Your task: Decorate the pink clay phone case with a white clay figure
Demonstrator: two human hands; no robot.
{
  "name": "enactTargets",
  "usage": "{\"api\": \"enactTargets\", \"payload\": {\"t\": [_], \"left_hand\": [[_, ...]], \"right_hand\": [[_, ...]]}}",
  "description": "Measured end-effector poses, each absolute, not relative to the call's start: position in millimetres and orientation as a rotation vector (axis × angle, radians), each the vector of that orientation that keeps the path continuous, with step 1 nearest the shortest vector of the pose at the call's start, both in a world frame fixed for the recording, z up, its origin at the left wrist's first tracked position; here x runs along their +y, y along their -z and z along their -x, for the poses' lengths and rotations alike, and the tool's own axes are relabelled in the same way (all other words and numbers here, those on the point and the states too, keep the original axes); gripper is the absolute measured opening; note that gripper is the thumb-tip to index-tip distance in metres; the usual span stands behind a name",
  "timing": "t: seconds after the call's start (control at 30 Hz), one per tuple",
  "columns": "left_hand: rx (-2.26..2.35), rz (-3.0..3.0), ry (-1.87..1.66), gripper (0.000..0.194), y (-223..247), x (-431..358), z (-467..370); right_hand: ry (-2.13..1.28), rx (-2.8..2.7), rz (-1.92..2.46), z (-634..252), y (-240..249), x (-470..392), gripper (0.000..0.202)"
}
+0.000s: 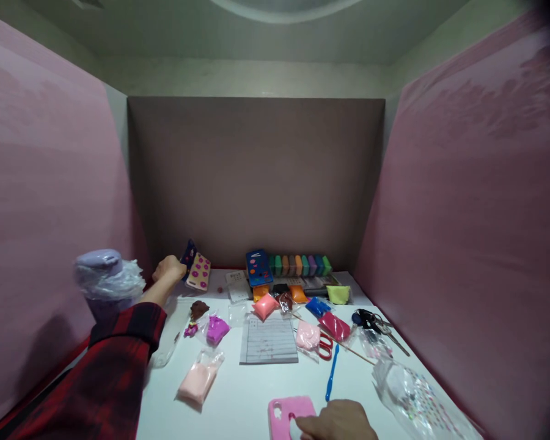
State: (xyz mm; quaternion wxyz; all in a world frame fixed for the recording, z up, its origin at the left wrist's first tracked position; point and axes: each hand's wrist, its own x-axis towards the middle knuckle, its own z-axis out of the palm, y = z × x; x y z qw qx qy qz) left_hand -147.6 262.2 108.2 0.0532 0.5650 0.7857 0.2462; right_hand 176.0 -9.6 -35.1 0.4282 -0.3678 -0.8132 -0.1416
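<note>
Tabletop (pixel 242 397) from the head view, the only view; clock centred on the lined notepad (pixel 269 342). Left hand (pixel 168 269) out at 10 o'clock, back to camera, fingers curled nearly closed, right against the edge of a navy patterned case (pixel 189 252); whether it has hold of that case, cannot tell. Yellow patterned case (pixel 199 272) just beside, at the hand's 3 o'clock; purple container (pixel 98 261), clear plastic bunched round it, at its 9. Right hand (pixel 341 421) near 5 o'clock, low in frame, index finger stretched out, the rest folded or hidden; fingertip at a small white piece (pixel 295 430) on the pink phone case (pixel 277 421), which lies between 5 and 6 o'clock, lower edge cut off by the frame. Touch rather than grasp, by the look; a pinch cannot be ruled out. Blue modelling tool (pixel 332 373) at 4 o'clock, near the right knuckles; peach packet (pixel 198 381) at 8. Handling, as judged: light, even fingertip pressure suits the small white piece, which looks soft enough to dent; pink phone case best kept flat. On the left, a hold by the rims would spare the yellow patterned case a knock. Two hands well apart, so attention best kept on one at a time.
</note>
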Motion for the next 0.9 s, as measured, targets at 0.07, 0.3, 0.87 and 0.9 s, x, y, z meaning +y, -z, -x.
{"api": "enactTargets", "payload": {"t": [0.07, 0.3, 0.87, 0.9], "left_hand": [[2.445, -1.63, -0.826, 0.032, -113.5, 253.7, 141.4], [2.115, -1.591, -1.306, 0.027, -150.9, 206.8, 114.1], [0.691, -1.095, -0.934, 0.038, -44.1, 11.2, -11.2], [0.68, -1.079, -0.937, 0.037, -38.5, 10.3, -11.3]], "right_hand": [[0.382, -2.028, 0.947, -172.2, 33.4, -12.5, 0.038], [0.248, -1.87, 0.81, -165.9, 31.5, -18.5, 0.034], [-1.149, -0.95, 0.868, -169.0, -11.7, -26.1, 0.044], [-1.17, -0.932, 0.886, -169.0, -13.3, -27.8, 0.04]]}}
